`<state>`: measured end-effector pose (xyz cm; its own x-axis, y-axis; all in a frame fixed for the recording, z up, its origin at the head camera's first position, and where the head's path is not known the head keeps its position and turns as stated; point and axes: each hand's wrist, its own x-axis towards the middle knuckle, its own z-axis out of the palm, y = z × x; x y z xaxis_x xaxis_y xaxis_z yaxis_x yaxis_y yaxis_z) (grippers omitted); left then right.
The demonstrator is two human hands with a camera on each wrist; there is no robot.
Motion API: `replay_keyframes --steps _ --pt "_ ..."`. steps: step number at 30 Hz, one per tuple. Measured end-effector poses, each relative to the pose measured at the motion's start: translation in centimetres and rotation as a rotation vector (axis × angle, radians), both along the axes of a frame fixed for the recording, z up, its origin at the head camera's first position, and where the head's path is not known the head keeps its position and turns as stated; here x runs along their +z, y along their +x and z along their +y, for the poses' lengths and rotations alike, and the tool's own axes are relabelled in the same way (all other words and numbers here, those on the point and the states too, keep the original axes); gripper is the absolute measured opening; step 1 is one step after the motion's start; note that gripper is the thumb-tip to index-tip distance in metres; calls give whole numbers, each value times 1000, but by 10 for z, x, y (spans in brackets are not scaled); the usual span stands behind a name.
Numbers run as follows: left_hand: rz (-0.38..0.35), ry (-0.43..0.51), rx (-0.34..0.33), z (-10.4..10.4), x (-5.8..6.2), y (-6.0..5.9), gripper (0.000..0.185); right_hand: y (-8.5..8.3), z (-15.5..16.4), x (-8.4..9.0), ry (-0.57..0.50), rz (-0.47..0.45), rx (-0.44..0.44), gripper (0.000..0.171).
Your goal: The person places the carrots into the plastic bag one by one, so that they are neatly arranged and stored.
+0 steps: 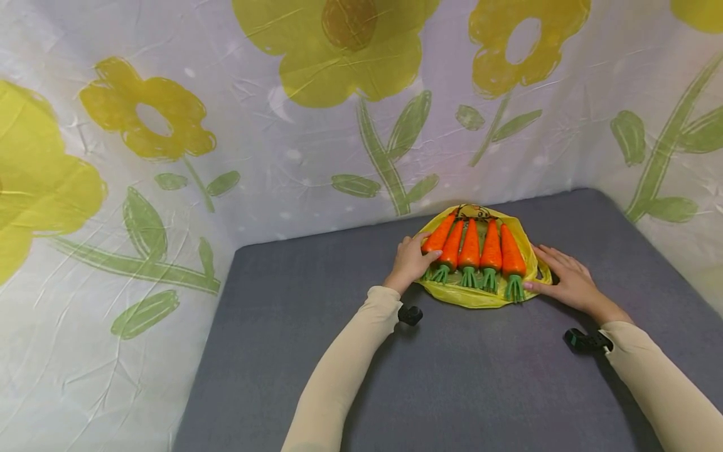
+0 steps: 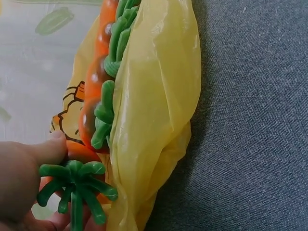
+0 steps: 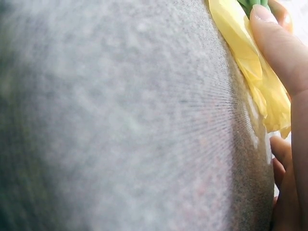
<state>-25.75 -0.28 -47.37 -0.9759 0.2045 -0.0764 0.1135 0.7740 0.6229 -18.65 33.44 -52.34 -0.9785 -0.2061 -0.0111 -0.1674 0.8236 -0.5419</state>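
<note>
Several toy carrots with orange roots and green tops lie side by side on a yellow plastic bag [image 1: 469,298], tops toward me. My left hand [image 1: 409,260] grips the leftmost carrot [image 1: 437,237], thumb over it and fingers on its far side. In the left wrist view that carrot's green top [image 2: 74,180] points at the camera. At the other end of the row, my right hand [image 1: 570,282] lies beside the rightmost carrot [image 1: 513,251], fingers stretched along the bag's edge. The right thumb [image 3: 274,43] is right at that carrot's green leaves and the bag.
The bag rests on a grey cloth-covered table [image 1: 452,376], near its back edge. Behind and beside it hangs a white curtain [image 1: 271,182] printed with yellow flowers. A loop of the bag [image 1: 545,273] sticks out by the right hand.
</note>
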Motion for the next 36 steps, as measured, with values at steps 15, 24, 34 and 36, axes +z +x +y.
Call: replay_keyframes --steps 15,24,34,36 --pt "-8 32 42 1 -11 -5 53 0 1 -2 -4 15 4 95" --pt "-10 13 60 5 -13 -8 53 0 1 -1 -14 9 11 94" --pt "-14 43 85 8 -18 -7 52 0 1 0 -19 -1 11 95" --pt "-12 50 82 9 -19 -7 52 0 1 0 -21 0 10 95"
